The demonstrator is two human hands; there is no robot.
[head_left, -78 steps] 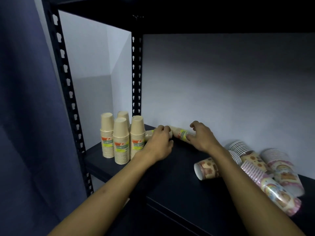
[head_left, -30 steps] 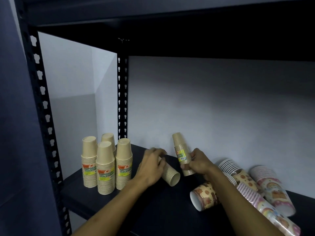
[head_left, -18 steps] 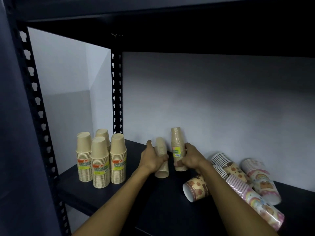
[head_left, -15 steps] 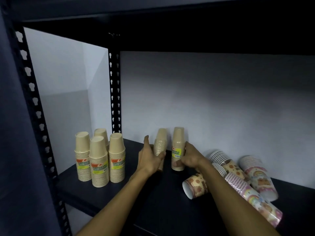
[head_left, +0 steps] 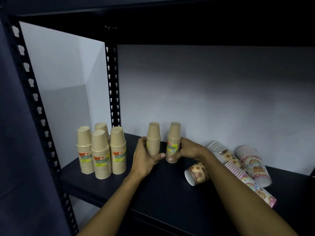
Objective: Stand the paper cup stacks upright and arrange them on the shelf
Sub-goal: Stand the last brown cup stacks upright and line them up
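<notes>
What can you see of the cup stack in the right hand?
The cup stack is a column of plain tan paper cups nested mouth-down, ribbed with rims along its lower half. It stands upright on the dark shelf near the back wall, close beside a second tan stack. A yellow and orange label faces the camera. The right hand grips its lower part, fingers curled around it.

Both bare forearms reached up and inward from six o'clock, converging near frame centre. The left hand (head_left: 144,158), at nine o'clock of the pair, curled around an upright tan stack of paper cups (head_left: 153,139), thumb extended toward three o'clock. The right hand (head_left: 186,150), at three o'clock, gripped a second upright tan cup stack with a yellow label (head_left: 173,142), fingers wrapped across its lower front.
</notes>
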